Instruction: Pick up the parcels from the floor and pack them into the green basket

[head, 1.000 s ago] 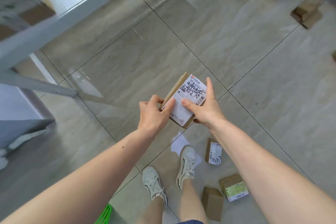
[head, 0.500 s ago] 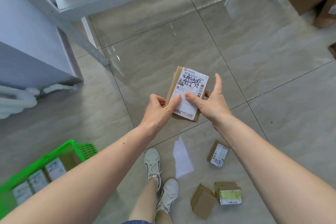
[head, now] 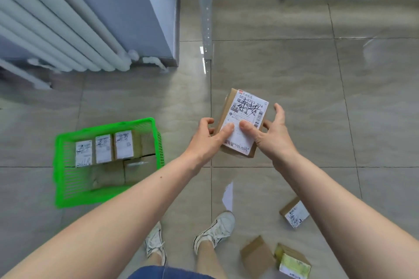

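Fingers of both the left hand (head: pixel 207 137) and right hand (head: pixel 269 136) clamp a labelled parcel (head: pixel 243 123), held above the floor. Green basket (head: pixel 156 140), partly filled, sits leftward. Carrying step; next, lowering into its free near section.

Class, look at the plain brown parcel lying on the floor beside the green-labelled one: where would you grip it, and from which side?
Probably from above, pinching across the plain brown parcel's two longer side faces. It lies flat on the floor with its broad top up. The green-labelled parcel crowds its right edge, so the near and far sides look freer for fingers.
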Demonstrator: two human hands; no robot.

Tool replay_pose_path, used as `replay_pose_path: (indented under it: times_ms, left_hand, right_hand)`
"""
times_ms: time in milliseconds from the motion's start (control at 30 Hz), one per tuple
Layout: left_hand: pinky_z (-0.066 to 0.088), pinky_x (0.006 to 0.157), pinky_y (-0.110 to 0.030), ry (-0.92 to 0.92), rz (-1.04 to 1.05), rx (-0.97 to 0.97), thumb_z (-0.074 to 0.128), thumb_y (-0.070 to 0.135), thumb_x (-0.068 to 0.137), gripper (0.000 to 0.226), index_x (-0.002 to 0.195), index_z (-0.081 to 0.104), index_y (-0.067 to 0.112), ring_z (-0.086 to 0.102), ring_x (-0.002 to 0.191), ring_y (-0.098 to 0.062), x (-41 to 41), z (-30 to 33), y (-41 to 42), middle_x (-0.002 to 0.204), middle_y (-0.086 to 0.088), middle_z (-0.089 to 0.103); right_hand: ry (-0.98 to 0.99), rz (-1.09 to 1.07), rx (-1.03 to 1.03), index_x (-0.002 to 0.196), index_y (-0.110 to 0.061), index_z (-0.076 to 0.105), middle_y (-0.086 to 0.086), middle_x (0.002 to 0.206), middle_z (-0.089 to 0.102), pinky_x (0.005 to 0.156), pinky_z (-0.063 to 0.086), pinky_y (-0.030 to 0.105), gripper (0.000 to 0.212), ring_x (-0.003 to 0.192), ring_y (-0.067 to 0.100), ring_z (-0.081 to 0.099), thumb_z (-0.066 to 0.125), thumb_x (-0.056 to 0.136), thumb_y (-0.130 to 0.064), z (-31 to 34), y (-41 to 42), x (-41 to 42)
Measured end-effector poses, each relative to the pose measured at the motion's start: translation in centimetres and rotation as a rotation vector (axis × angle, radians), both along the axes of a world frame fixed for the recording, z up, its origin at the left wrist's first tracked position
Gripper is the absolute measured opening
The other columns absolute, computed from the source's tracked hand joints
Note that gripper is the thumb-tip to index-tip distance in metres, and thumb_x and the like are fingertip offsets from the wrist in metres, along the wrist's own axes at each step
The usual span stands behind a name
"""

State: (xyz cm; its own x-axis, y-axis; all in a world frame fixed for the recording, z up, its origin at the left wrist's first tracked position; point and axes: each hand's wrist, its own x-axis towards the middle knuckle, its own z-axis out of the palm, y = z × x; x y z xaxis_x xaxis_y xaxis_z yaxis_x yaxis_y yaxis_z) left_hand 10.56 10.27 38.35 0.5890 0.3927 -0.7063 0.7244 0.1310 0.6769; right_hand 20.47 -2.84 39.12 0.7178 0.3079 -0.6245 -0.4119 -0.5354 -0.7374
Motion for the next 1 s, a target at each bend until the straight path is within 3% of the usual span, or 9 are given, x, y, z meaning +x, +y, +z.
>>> replay_pose_path:
  times_ms: [167, 333, 400, 467, 600, 667, 733, 833, 1000]
  left_hand:
    - [0.048, 0.098, -0.038, 0.003, 0.082, -0.031, 0.061, 0.068, 0.067, 0.086, 0.139, 0.035, 0.027, 0.060, 0.111, -0.015, -7.2, -0.4, 5.2, 0.122, 0.002, 0.061]
    - [0.045, 0.068, -0.023, -0.064, 0.191, -0.050, 0.064, 0.043, 0.089, 0.054, 0.135, 0.041, 0.027, 0.064, 0.087, -0.012, -14.9, -1.4, 11.0, 0.107, -0.003, 0.066]
    - [0.047, 0.074, -0.026, -0.085, 0.221, -0.032, 0.064, 0.040, 0.089, 0.052, 0.135, 0.041, 0.028, 0.065, 0.093, -0.015, -18.1, -1.9, 13.5, 0.109, -0.003, 0.066]
    - [0.047, 0.078, -0.028, -0.075, 0.241, -0.027, 0.064, 0.040, 0.089, 0.051, 0.134, 0.041, 0.030, 0.064, 0.096, -0.016, -21.5, -2.6, 15.8, 0.112, -0.002, 0.065]
    - [0.052, 0.092, -0.037, -0.047, 0.276, -0.006, 0.064, 0.042, 0.088, 0.049, 0.131, 0.042, 0.033, 0.064, 0.107, -0.018, -26.8, -4.7, 19.9, 0.121, -0.001, 0.065]
    - [0.051, 0.094, -0.040, -0.049, 0.295, 0.013, 0.064, 0.040, 0.088, 0.045, 0.127, 0.041, 0.033, 0.064, 0.106, -0.019, -28.2, -5.9, 21.7, 0.119, 0.000, 0.065]
    - [0.051, 0.090, -0.038, -0.053, 0.304, 0.016, 0.065, 0.038, 0.089, 0.044, 0.125, 0.041, 0.029, 0.064, 0.099, -0.018, -28.9, -7.2, 22.7, 0.113, -0.001, 0.066]
    - [0.051, 0.088, -0.037, -0.030, 0.261, 0.019, 0.066, 0.036, 0.088, 0.047, 0.125, 0.039, 0.025, 0.064, 0.092, -0.018, -29.5, -9.1, 22.9, 0.105, 0.000, 0.066]
    - [0.044, 0.104, -0.037, 0.026, 0.139, 0.032, 0.060, 0.031, 0.092, 0.047, 0.135, 0.043, 0.021, 0.057, 0.118, -0.021, -28.8, -14.1, 23.4, 0.128, -0.004, 0.059]
  right_hand:
    - [0.016, 0.118, -0.024, 0.153, -0.033, 0.004, -0.002, 0.144, 0.053, 0.112, 0.037, 0.043, 0.110, 0.134, 0.017, 0.046, 0.080, 0.075, -0.039, -0.2, 6.2, -5.6]
    - [0.021, 0.162, -0.055, 0.150, -0.021, 0.019, 0.001, 0.145, 0.051, 0.110, 0.040, 0.044, 0.106, 0.128, 0.020, 0.054, 0.081, 0.068, -0.047, -1.1, 13.0, -13.2]
    - [-0.005, 0.161, -0.062, 0.142, -0.014, 0.033, 0.001, 0.139, 0.054, 0.105, 0.043, 0.034, 0.090, 0.122, 0.013, 0.054, 0.080, 0.071, -0.045, -1.7, 15.8, -16.8]
    - [-0.028, 0.167, -0.081, 0.131, -0.013, 0.047, -0.001, 0.129, 0.059, 0.088, 0.045, 0.023, 0.065, 0.108, 0.007, 0.055, 0.077, 0.078, -0.039, -2.3, 18.3, -20.5]
    - [0.008, 0.174, -0.123, 0.117, -0.019, 0.060, 0.001, 0.120, 0.067, 0.095, 0.052, 0.044, 0.057, 0.110, 0.020, 0.064, 0.069, 0.074, -0.055, -4.5, 21.8, -27.2]
    - [0.075, 0.209, -0.148, 0.111, -0.030, 0.059, -0.001, 0.111, 0.071, 0.089, 0.055, 0.047, 0.045, 0.100, 0.022, 0.068, 0.063, 0.077, -0.058, -5.8, 23.0, -29.4]
    - [0.149, 0.243, -0.154, 0.112, -0.034, 0.056, -0.004, 0.103, 0.070, 0.073, 0.058, 0.039, 0.026, 0.087, 0.021, 0.070, 0.056, 0.090, -0.048, -6.8, 23.8, -30.9]
    - [0.252, 0.136, -0.095, 0.113, -0.020, 0.060, 0.006, 0.090, 0.067, 0.064, 0.052, 0.030, 0.021, 0.074, 0.024, 0.064, 0.053, 0.097, -0.033, -8.4, 24.4, -32.0]
    - [0.280, -0.047, -0.069, 0.099, -0.010, 0.066, 0.017, 0.079, 0.057, 0.057, 0.046, 0.029, 0.011, 0.071, 0.026, 0.053, 0.057, 0.096, -0.016, -12.8, 25.6, -31.7]
